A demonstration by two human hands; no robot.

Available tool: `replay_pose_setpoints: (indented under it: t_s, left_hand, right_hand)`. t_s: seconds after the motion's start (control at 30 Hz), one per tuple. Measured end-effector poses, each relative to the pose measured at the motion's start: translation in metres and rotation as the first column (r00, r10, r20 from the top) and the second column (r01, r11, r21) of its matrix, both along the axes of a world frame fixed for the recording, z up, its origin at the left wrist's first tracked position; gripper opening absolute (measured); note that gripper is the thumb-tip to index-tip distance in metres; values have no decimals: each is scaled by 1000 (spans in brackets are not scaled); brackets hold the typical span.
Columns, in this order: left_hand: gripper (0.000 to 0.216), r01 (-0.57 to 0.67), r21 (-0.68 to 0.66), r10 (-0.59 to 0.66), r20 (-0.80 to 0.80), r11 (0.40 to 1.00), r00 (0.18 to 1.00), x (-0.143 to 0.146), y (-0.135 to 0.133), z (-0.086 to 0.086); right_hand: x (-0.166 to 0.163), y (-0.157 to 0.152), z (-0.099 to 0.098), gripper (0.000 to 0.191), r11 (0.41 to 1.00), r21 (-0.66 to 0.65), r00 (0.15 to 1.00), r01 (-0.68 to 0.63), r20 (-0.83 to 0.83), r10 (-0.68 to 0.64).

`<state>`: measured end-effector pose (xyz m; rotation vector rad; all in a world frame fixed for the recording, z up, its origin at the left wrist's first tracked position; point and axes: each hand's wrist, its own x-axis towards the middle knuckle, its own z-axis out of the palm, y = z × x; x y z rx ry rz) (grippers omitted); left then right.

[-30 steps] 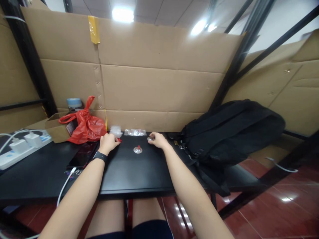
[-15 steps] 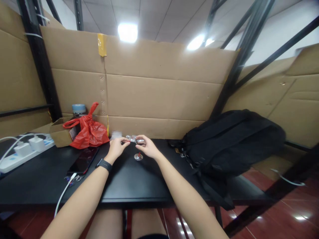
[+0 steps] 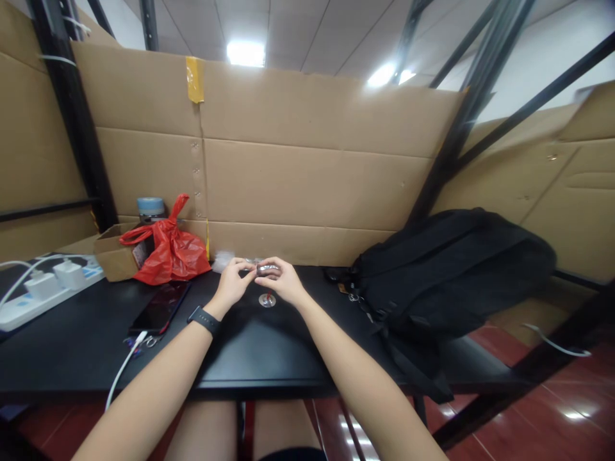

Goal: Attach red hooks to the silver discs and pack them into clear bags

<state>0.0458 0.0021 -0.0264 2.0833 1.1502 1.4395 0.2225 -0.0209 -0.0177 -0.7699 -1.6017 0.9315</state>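
Over the black table, my right hand (image 3: 284,282) is closed around a small shiny silvery piece (image 3: 268,270) with a rounded, dark-edged look. My left hand (image 3: 234,282), wearing a dark wristband, has thumb and fingers pinched at the left end of that piece; whatever lies between its fingertips is too small to name. Just below my right hand a small clear round disc (image 3: 267,300) with a red bit at its centre lies on the table. Crumpled clear plastic (image 3: 221,261) sits behind my left hand, and more of it is partly hidden by my fingers.
On the left are a red plastic bag (image 3: 175,256), an open cardboard box (image 3: 115,255), a phone (image 3: 158,308) with a white cable, and a power strip (image 3: 29,307). A black backpack (image 3: 456,275) fills the right side. A cardboard wall (image 3: 307,179) closes off the back.
My left hand has moved right, so its fingertips now meet the silvery piece in my right hand. Before, a gap separated the hands and a small red bit showed at my left fingertips.
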Motion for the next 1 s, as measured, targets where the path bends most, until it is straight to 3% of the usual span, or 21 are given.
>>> replay_pose_setpoints:
  t_s: [0.3, 0.63, 1.0]
  left_hand:
    - [10, -49, 155, 61, -75, 987, 995, 1, -12, 9]
    - [6, -108, 174, 123, -74, 979, 990, -2, -1, -1]
    - [10, -34, 163, 50, -101, 986, 994, 2, -1, -5]
  right_hand:
    - [0, 0, 0, 46, 999, -28, 999, 45, -12, -45]
    - [2, 11, -8, 38, 998, 12, 986, 68, 151, -69]
    - [7, 18, -13, 16, 937, 319, 903, 139, 348, -252]
